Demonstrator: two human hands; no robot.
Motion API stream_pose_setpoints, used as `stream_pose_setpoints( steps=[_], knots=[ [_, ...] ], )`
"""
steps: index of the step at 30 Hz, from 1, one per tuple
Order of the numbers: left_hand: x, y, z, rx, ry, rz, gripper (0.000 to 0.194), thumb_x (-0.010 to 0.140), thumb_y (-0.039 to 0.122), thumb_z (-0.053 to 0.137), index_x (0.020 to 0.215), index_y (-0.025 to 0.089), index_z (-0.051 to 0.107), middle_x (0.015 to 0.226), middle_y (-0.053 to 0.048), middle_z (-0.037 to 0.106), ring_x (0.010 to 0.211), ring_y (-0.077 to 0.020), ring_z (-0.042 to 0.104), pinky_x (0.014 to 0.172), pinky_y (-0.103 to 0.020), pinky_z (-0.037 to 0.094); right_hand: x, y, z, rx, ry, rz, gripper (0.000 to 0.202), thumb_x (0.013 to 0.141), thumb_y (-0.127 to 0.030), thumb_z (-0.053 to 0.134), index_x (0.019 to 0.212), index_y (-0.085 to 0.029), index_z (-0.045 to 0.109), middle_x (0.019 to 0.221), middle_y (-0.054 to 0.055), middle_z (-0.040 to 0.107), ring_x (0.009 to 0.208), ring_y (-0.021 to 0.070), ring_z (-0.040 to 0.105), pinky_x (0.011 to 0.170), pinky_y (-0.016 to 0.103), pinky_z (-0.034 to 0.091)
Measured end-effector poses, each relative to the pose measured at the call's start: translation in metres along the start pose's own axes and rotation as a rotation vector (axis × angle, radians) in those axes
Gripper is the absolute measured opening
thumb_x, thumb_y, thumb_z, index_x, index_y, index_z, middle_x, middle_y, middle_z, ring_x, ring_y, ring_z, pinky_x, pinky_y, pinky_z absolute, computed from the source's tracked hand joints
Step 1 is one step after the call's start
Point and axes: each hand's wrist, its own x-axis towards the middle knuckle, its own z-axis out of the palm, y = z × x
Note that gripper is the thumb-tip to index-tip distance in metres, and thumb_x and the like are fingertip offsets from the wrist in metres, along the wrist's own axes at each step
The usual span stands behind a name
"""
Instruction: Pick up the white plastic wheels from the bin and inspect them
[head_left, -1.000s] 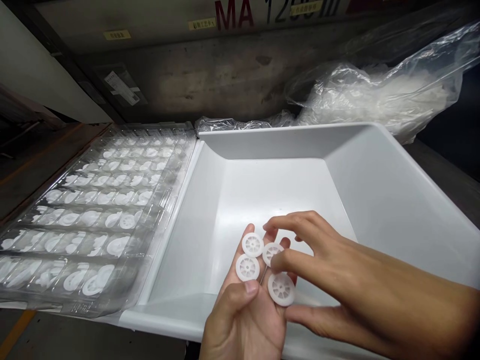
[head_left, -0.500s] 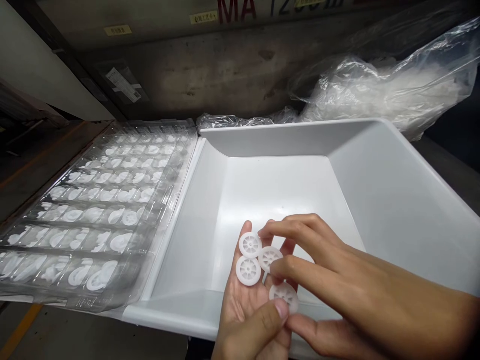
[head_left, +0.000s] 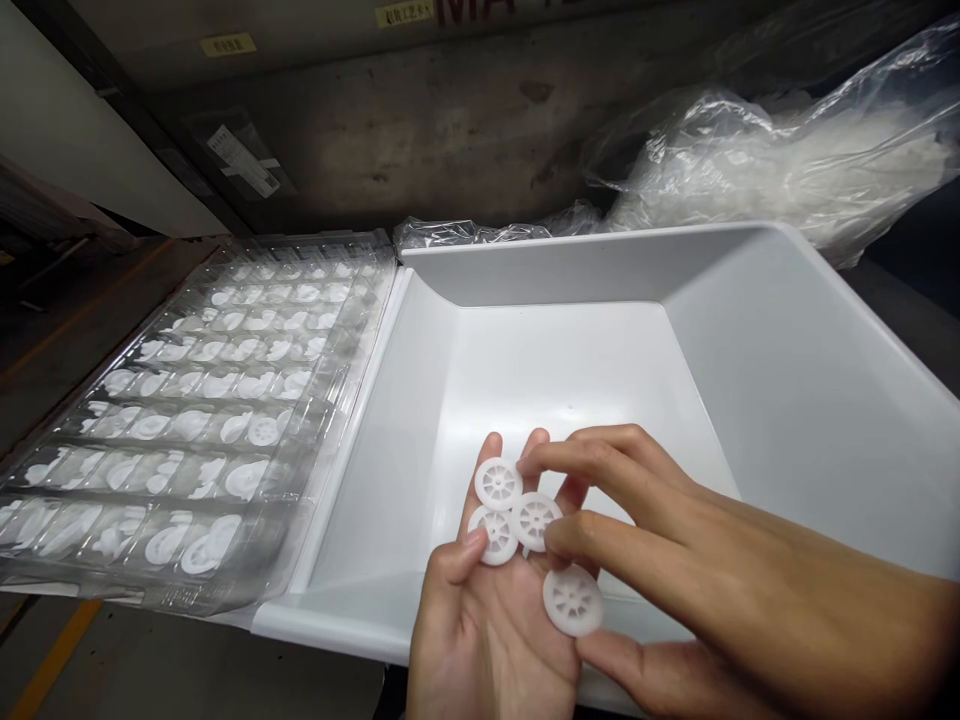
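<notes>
Several small white spoked plastic wheels (head_left: 574, 600) lie in and over my left hand (head_left: 487, 620), palm up above a grey bin. Its thumb presses on the lower left wheel (head_left: 500, 536), holding it against the fingers. A bit of white stem shows under the right-hand wheel (head_left: 535, 521); whether it joins the wheels is hidden. My right hand (head_left: 637, 540) reaches in from the right with bent fingers. Its fingertips touch the upper wheel (head_left: 499, 484) and the right-hand one, and its thumb tip meets the lower edge of the nearest wheel.
Left of the grey bin (head_left: 540, 370), clear plastic trays (head_left: 172, 430) hold white moulded parts in rows of pockets. A clear bag (head_left: 780, 170) of white material slumps behind the bin's far right rim. A dark metal panel (head_left: 420, 130) with yellow labels rises at the back.
My left thumb has moved from the nearest wheel up to the lower left wheel. The nearest wheel now shows fully and sits slightly lower. My right hand has barely moved.
</notes>
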Motion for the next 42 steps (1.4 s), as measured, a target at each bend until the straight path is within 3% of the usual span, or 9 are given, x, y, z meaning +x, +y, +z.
stream_pose_setpoints(
  steps=[8,15,20,23,25,29,34,37,42],
  knots=[
    [0.000,0.002,0.002,-0.047,-0.015,-0.015,0.048,0.092,0.032,0.025,0.130,0.028,0.053,0.137,-0.002,0.054,0.131,-0.0243,0.043,0.115,-0.041,0.018,0.006,0.006,-0.012,0.015,-0.125,-0.064,0.025,0.082,-0.024,0.063,0.105,-0.019,0.056,0.131,0.010,0.046,0.124,0.0251,0.039,0.087,0.032,0.050],
    [0.000,0.002,0.003,-0.072,0.008,-0.033,0.048,0.093,0.036,0.025,0.135,0.028,0.047,0.138,-0.004,0.052,0.131,-0.0238,0.043,0.113,-0.040,0.025,-0.001,0.007,-0.014,0.012,-0.200,-0.020,0.029,0.088,-0.037,0.058,0.113,-0.027,0.050,0.135,0.002,0.042,0.124,0.0205,0.037,0.092,0.031,0.047],
    [0.001,0.001,0.003,-0.095,0.007,-0.072,0.054,0.089,0.036,0.038,0.143,0.032,0.032,0.143,-0.003,0.047,0.132,-0.0219,0.042,0.097,-0.031,0.041,0.001,0.003,-0.014,-0.027,-0.211,0.011,0.026,0.092,-0.038,0.053,0.117,-0.034,0.053,0.139,-0.003,0.036,0.127,0.0183,0.033,0.093,0.030,0.046],
    [0.000,0.002,0.006,-0.095,0.007,-0.071,0.055,0.088,0.035,0.040,0.142,0.032,0.032,0.141,-0.004,0.048,0.130,-0.0217,0.044,0.084,-0.028,0.045,0.004,0.005,-0.013,-0.118,-0.172,-0.043,0.019,0.093,-0.035,0.050,0.111,-0.030,0.057,0.137,-0.002,0.039,0.124,0.0202,0.035,0.092,0.033,0.045],
    [0.000,0.001,0.010,-0.098,0.076,-0.058,0.052,0.090,0.035,0.036,0.141,0.031,0.034,0.138,-0.004,0.051,0.127,-0.0216,0.047,0.080,-0.027,0.046,0.005,0.007,-0.012,-0.145,-0.118,-0.063,0.019,0.093,-0.033,0.050,0.110,-0.028,0.057,0.132,0.001,0.043,0.120,0.0211,0.039,0.089,0.035,0.045],
    [-0.001,0.000,0.018,-0.131,0.193,-0.038,0.051,0.093,0.036,0.028,0.143,0.027,0.031,0.139,-0.008,0.049,0.117,-0.0226,0.056,0.087,-0.031,0.045,0.008,0.011,-0.012,-0.121,-0.100,-0.058,0.021,0.092,-0.031,0.053,0.113,-0.029,0.056,0.126,0.001,0.046,0.115,0.0190,0.042,0.086,0.033,0.046],
    [0.001,-0.001,0.019,-0.117,0.204,-0.017,0.056,0.091,0.037,0.027,0.146,0.026,0.025,0.138,-0.008,0.050,0.116,-0.0235,0.057,0.099,-0.037,0.040,0.008,0.016,-0.014,-0.065,-0.118,-0.092,0.026,0.091,-0.025,0.053,0.117,-0.026,0.054,0.124,0.005,0.049,0.112,0.0209,0.046,0.082,0.033,0.047],
    [0.003,-0.002,0.018,-0.134,0.196,-0.008,0.059,0.090,0.038,0.028,0.147,0.026,0.022,0.137,-0.010,0.052,0.120,-0.0244,0.055,0.105,-0.041,0.038,0.006,0.021,-0.012,-0.059,-0.059,-0.129,0.025,0.093,-0.015,0.047,0.116,-0.022,0.054,0.122,0.007,0.051,0.108,0.0194,0.048,0.080,0.031,0.045],
    [0.005,-0.005,0.019,-0.238,0.185,0.046,0.059,0.090,0.036,0.030,0.147,0.020,0.024,0.130,-0.016,0.058,0.119,-0.0278,0.055,0.107,-0.045,0.037,0.009,0.022,-0.014,-0.158,-0.020,-0.140,0.021,0.094,-0.014,0.048,0.112,-0.021,0.054,0.104,0.006,0.061,0.095,0.0181,0.056,0.079,0.034,0.044]
  ],
)
